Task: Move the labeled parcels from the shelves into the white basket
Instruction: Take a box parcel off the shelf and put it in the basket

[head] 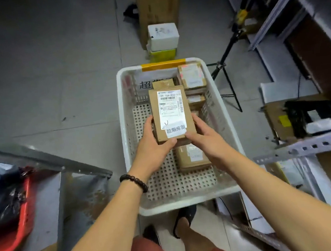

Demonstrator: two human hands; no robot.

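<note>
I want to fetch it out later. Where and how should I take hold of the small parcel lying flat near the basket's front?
Take the small parcel by its two long sides, coming straight down from above. It lies flat, label up, against the right wall of the white basket, so a sideways grip is blocked there.
</note>
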